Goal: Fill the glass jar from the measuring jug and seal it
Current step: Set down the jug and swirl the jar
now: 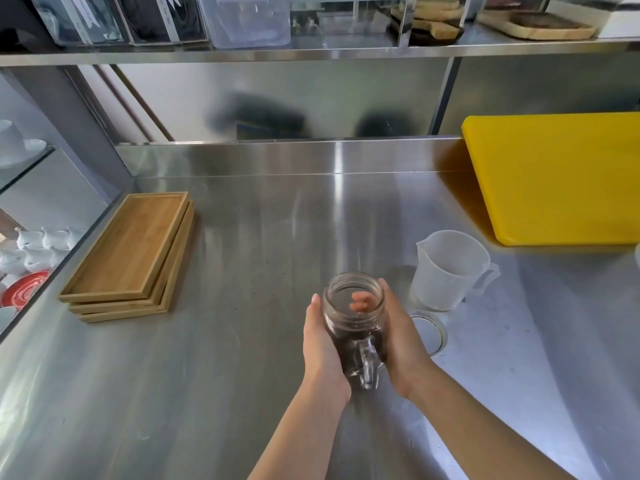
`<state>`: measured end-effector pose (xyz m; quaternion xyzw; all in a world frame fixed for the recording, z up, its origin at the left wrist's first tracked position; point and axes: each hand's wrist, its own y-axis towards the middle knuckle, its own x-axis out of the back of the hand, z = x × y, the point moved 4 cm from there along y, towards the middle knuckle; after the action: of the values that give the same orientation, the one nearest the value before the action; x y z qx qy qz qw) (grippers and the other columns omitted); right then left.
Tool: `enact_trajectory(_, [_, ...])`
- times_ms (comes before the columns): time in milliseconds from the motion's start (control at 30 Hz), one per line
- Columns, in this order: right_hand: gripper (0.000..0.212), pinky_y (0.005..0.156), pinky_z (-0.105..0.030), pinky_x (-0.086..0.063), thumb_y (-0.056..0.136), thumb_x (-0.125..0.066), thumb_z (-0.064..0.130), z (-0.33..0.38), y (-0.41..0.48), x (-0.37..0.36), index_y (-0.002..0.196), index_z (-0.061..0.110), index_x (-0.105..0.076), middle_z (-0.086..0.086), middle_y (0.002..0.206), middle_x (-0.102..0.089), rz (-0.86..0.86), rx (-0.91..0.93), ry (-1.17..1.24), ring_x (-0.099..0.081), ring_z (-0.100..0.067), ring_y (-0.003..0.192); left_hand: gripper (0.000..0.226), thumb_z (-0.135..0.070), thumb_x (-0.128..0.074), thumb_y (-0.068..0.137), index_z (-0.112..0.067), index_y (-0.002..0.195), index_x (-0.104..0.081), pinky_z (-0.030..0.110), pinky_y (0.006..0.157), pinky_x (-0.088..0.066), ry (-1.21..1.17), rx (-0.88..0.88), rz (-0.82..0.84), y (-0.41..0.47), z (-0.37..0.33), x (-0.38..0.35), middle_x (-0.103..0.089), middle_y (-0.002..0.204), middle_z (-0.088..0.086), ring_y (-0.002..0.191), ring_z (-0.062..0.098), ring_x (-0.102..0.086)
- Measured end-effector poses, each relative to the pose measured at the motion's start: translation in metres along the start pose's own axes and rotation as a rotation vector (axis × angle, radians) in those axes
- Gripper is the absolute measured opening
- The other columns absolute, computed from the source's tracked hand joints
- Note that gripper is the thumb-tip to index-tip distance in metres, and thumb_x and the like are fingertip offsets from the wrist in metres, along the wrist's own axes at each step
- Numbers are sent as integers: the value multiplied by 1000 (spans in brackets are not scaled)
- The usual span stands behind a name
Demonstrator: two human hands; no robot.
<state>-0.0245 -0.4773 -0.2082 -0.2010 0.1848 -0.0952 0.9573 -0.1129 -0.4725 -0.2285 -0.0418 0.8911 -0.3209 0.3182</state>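
A glass jar [355, 296] with a handle stands near the middle of the steel counter, its mouth uncovered and dark contents filling its lower part. My left hand [322, 348] cups its left side and my right hand [403, 344] cups its right side, fingers wrapping behind. The handle points toward me. A translucent plastic measuring jug [448, 268] stands upright just right of the jar and looks empty. A round metal lid [431, 332] lies flat on the counter between jug and my right hand.
A stack of wooden trays [131, 254] lies at the left. A yellow cutting board [557, 178] lies at the back right. White cups and a red plate [24, 289] sit below the glass at far left. A shelf with containers runs overhead.
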Motion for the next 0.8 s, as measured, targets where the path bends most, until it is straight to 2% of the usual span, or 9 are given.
enact_trajectory(133, [47, 87, -41, -43, 52, -73, 36, 3, 6, 2, 90, 10, -64, -14, 90, -61, 115, -166, 347, -57, -32, 91, 57, -69, -49, 74, -24, 102, -72, 43, 101, -46, 350, -96, 87, -6, -10, -9, -74, 106, 3, 105, 22, -67])
enact_trajectory(233, [25, 81, -37, -47, 70, -66, 34, 11, 5, 2, 83, 14, -60, -10, 83, -60, 245, -185, 604, -57, -27, 84, 44, -68, -45, 80, -35, 99, -68, 25, 101, -40, 681, -302, 97, -6, -30, -8, -70, 107, -10, 107, 1, -59])
enact_trajectory(300, [20, 71, -34, -55, 81, -55, 37, 12, 6, 5, 84, 18, -60, -5, 81, -62, 252, -204, 683, -61, -24, 78, 31, -47, -45, 91, -28, 107, -64, 15, 97, -38, 604, -543, -24, -13, -53, -5, -64, 108, -15, 99, -10, -55])
enact_trajectory(367, [20, 59, -31, -56, 82, -53, 37, 9, 10, 7, 80, 19, -61, -1, 81, -58, 237, -212, 712, -63, -21, 67, 33, -37, -43, 95, -19, 118, -59, 13, 98, -36, 405, -720, -179, -17, -61, 2, -60, 118, -11, 109, -2, -53])
enact_trajectory(433, [18, 65, -32, -55, 70, -65, 33, 7, 11, 2, 76, 16, -64, -3, 79, -59, 221, -164, 672, -64, -23, 68, 33, -40, -45, 93, -19, 112, -62, 24, 102, -40, 356, -628, -97, -14, -49, -7, -64, 113, -8, 109, 6, -57])
enact_trajectory(500, [39, 84, -38, -50, 52, -75, 34, 3, 14, 2, 83, 11, -67, -10, 85, -64, 217, -106, 609, -61, -29, 86, 42, -54, -43, 85, -24, 102, -67, 39, 103, -43, 545, -496, 86, -7, -28, -18, -71, 107, -4, 107, 14, -62])
enact_trajectory(567, [46, 90, -43, -45, 45, -77, 33, 2, 14, 3, 84, 10, -67, -14, 87, -62, 183, -60, 527, -58, -31, 90, 50, -59, -40, 75, -27, 99, -69, 32, 101, -42, 566, -569, 40, -2, -30, -14, -71, 109, -2, 109, 11, -61])
enact_trajectory(667, [22, 65, -35, -47, 63, -62, 32, 0, 16, 4, 66, 11, -68, -12, 67, -63, 152, -19, 462, -61, -27, 64, 48, -54, -44, 70, -21, 93, -69, 20, 92, -43, 274, -623, -71, 4, -41, -5, -70, 108, 6, 106, 13, -63])
enact_trajectory(800, [44, 63, -28, -53, 88, -43, 39, -17, 21, 8, 71, 11, -72, -6, 74, -71, 79, -65, 581, -67, -20, 72, 36, -33, -43, 85, -10, 92, -69, 52, 96, -46, 401, -524, 86, 7, -10, -16, -70, 98, 19, 100, 37, -62])
